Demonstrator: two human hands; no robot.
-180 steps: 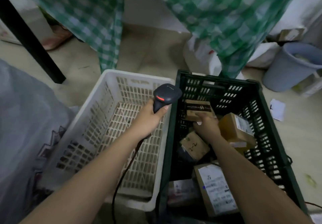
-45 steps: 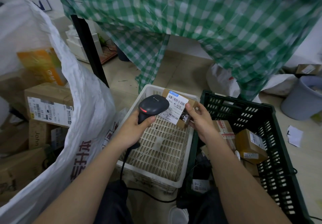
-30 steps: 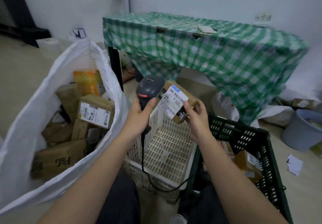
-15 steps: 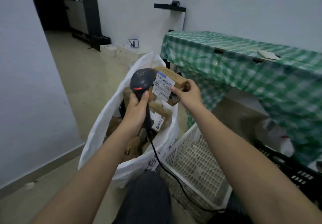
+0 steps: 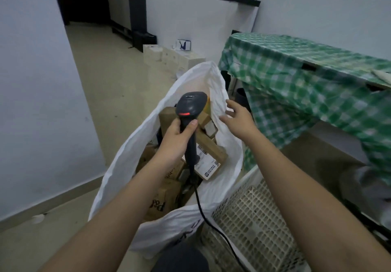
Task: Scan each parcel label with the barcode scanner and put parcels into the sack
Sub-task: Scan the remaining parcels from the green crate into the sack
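My left hand (image 5: pixel 176 139) grips the handle of the dark barcode scanner (image 5: pixel 190 107), held upright over the open white sack (image 5: pixel 127 159); its red light shows and its cable (image 5: pixel 203 210) hangs down. My right hand (image 5: pixel 238 120) hovers over the sack's right rim with fingers spread, holding nothing. Just left of it a small brown parcel (image 5: pixel 208 123) sits tilted among several cardboard parcels in the sack. One larger parcel (image 5: pixel 208 157) shows a white label.
A white plastic crate (image 5: pixel 249 225) stands right of the sack. A table under a green checked cloth (image 5: pixel 306 81) rises behind on the right. White boxes (image 5: pixel 169 57) line the far wall. A pale wall (image 5: pixel 31 102) is on the left.
My right hand has let go of the small labelled parcel, which now lies in the sack. The hand's fingers have opened. The view has swung further left toward the sack.
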